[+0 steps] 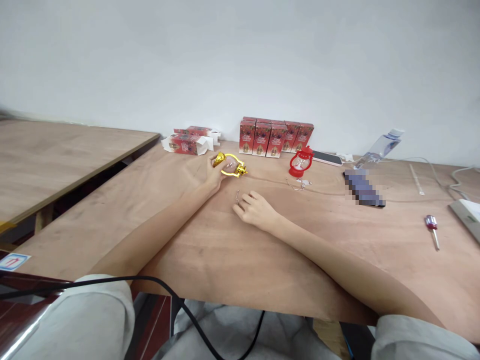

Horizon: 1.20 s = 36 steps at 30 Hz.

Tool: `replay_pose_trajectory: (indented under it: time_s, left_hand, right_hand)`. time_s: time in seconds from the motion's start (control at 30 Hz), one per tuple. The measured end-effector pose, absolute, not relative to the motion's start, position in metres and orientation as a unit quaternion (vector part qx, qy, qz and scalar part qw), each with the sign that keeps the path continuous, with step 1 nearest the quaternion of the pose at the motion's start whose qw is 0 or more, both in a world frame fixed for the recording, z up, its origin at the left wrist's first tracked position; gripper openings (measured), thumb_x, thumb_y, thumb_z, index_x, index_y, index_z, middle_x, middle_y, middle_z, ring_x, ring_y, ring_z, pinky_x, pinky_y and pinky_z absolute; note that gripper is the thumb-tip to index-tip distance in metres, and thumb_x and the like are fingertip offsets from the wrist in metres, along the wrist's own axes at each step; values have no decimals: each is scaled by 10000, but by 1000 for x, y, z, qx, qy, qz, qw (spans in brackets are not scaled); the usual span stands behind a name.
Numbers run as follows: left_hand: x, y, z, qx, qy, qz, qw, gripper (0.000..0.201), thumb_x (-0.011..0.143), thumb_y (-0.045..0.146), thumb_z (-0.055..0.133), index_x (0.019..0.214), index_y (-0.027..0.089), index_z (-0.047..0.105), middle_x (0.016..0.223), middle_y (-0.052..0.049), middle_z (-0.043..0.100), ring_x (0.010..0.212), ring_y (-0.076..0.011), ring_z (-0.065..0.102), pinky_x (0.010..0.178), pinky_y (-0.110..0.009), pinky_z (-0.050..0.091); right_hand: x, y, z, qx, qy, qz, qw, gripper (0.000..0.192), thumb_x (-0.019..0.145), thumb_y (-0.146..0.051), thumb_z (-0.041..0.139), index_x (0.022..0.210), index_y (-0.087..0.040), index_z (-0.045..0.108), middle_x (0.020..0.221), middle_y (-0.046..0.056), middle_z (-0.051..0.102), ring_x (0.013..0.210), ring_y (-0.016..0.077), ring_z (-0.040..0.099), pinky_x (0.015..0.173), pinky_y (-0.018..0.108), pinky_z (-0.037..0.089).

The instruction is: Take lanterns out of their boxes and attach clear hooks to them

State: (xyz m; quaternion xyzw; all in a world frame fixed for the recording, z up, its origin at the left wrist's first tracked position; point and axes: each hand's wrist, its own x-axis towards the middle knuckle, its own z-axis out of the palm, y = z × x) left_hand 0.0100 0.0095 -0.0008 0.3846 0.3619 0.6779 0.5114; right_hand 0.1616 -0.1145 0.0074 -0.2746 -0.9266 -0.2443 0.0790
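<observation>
My left hand [214,175] is closed around the base of a small gold lantern [240,170], which lies tilted on its side with its top pointing right. Its clear globe [230,165] sits inside the gold frame. Just to the right, my right hand [255,210] pinches a thin bent wire handle [237,196], its free end sticking up past the fingertips. A red lantern [301,162] of similar shape stands upright further right. In front of it lie more bent wires [296,188] and small whitish bits [304,182].
Several red printed boxes [260,139] stand by the wall, and opened boxes [185,144] lie left of them. To the right are a light-edged phone [327,158], a dark phone [363,189], a tilted water bottle [379,148] and a screwdriver [432,231]. A black cable [150,278] crosses before me.
</observation>
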Motion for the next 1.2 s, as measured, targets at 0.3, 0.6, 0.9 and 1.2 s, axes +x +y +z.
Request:
replay_pose_trajectory:
  time_s: [0.3,0.6,0.9,1.2]
  left_hand:
    - [8,10,0,355,366,677,530,400,599,182,690,887,234,417,980,6,569,901,-187,602,627,-305,559]
    - [10,7,5,348,373,672,537,328,595,190,692,788,218,428,813,32,535,752,-135,574,587,-255,545]
    - [11,8,4,352,366,668,545,328,581,189,692,780,203,432,752,53,533,698,-117,566,652,-285,539]
    - [12,6,6,342,357,670,554,320,599,197,694,784,198,433,715,56,531,709,-127,584,638,-267,529]
  right_hand:
    - [162,-118,10,-272,-932,-224,87,242,918,-96,402,829,-147,621,717,83,664,794,181,485,666,312,274]
    - [162,-119,12,-264,-933,-237,63,261,926,-103,381,842,-162,621,755,72,656,791,174,497,662,303,282]
    - [156,-128,17,-261,-930,-257,37,230,896,-61,396,864,-146,608,729,76,651,769,191,530,664,319,316]
    - [148,-139,10,-276,-905,-318,56,222,905,-74,364,978,-124,567,822,83,636,773,195,545,706,346,371]
